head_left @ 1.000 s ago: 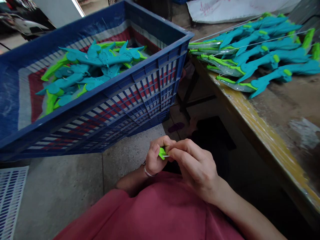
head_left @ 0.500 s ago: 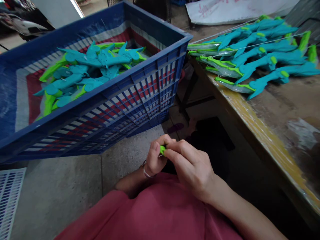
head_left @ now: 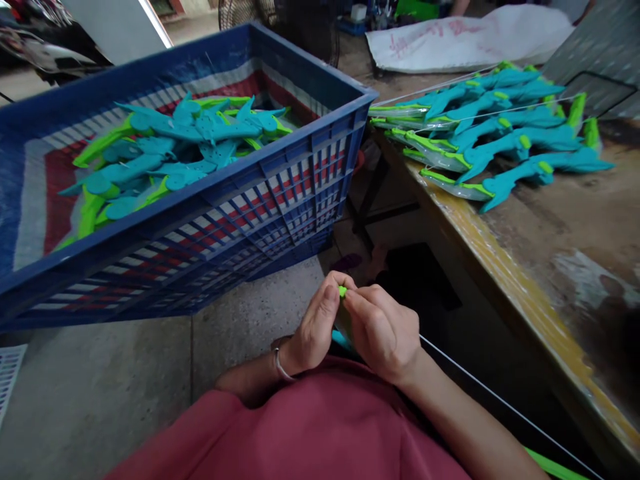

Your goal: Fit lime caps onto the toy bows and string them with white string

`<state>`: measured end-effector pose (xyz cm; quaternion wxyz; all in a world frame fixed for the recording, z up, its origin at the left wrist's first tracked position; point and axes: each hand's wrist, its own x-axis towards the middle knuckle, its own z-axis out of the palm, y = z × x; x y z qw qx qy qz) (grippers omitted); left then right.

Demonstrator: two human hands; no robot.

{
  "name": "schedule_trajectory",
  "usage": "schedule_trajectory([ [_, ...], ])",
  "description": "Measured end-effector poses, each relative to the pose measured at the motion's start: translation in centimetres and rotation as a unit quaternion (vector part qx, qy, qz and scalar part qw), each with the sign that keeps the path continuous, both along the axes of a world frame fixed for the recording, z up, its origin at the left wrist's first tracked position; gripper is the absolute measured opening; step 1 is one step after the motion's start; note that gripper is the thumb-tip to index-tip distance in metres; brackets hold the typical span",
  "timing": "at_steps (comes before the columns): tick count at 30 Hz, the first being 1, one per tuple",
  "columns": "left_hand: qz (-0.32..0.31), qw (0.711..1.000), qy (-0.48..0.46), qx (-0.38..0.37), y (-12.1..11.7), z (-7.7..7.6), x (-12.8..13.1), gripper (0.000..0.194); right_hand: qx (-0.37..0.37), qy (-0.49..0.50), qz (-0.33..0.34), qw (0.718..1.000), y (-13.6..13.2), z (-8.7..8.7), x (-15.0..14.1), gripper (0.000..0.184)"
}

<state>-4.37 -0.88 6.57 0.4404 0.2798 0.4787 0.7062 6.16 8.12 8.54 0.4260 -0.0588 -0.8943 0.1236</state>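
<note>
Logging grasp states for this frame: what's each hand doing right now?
Left hand: closed, holding a small lime-green plastic-looking piece, mostly hidden.
Right hand: closed at the same piece; can't tell whether it grips anything else.

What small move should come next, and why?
Perhaps ease the right grip back slightly while the left grip steadies the green piece: both crowd around it, so only a little shows and how it sits can't be judged.
</note>
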Motion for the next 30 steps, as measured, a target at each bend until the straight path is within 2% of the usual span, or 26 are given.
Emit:
schedule_trajectory([
  [4, -0.005, 0.994, 0.107, 0.016, 0.4, 0.8, -0.1, 0.037, 0.027, 0.002, -0.018, 0.999, 0.9, 0.3, -0.1, 0.015],
  [7, -0.031, 0.991, 0.118, 0.061, 0.8, 1.2, 0.1, 0.032, 0.042, -0.004, -0.003, 0.999, 1.4, 2.0, 0.6, 0.014],
  [9, -0.049, 0.987, 0.123, 0.086, 1.1, 1.2, 0.1, 0.032, 0.015, -0.016, -0.022, 1.0, 1.6, 3.8, 1.8, 0.016],
  [12, -0.056, 0.985, 0.133, 0.092, 1.5, 0.7, 0.1, 0.033, -0.062, 0.009, -0.097, 0.993, 1.7, 6.9, 3.8, 0.019],
  [15, -0.076, 0.982, 0.138, 0.104, 1.6, 0.6, 0.0, 0.03, -0.113, 0.063, -0.136, 0.982, 2.0, 8.5, 4.8, 0.018],
  [17, -0.102, 0.978, 0.128, 0.129, 1.7, 0.8, 0.1, 0.024, -0.127, 0.082, -0.14, 0.979, 2.5, 8.1, 4.7, 0.02],
  [19, -0.114, 0.976, 0.107, 0.149, 1.7, 1.1, 0.2, 0.014, -0.139, 0.107, -0.147, 0.973, 3.0, 6.8, 4.3, 0.021],
  [21, -0.105, 0.978, 0.102, 0.148, 1.9, 1.4, 0.2, 0.007, -0.168, 0.131, -0.159, 0.964, 3.3, 5.4, 3.9, 0.018],
  [23, -0.086, 0.981, 0.112, 0.135, 2.1, 1.5, 0.0, 0.006, -0.197, 0.115, -0.156, 0.961, 3.1, 4.5, 3.9, 0.012],
  [25, -0.079, 0.983, 0.116, 0.115, 2.2, 1.4, -0.2, 0.01, -0.207, 0.06, -0.124, 0.969, 2.3, 4.0, 4.1, 0.011],
  [28, -0.076, 0.987, 0.112, 0.085, 2.2, 1.3, -0.4, 0.012, -0.199, -0.031, -0.038, 0.979, 1.0, 3.9, 4.2, 0.015],
  [30, -0.071, 0.987, 0.119, 0.083, 2.2, 1.3, -0.5, 0.011, -0.207, -0.052, -0.003, 0.977, 0.5, 3.8, 3.9, 0.016],
])
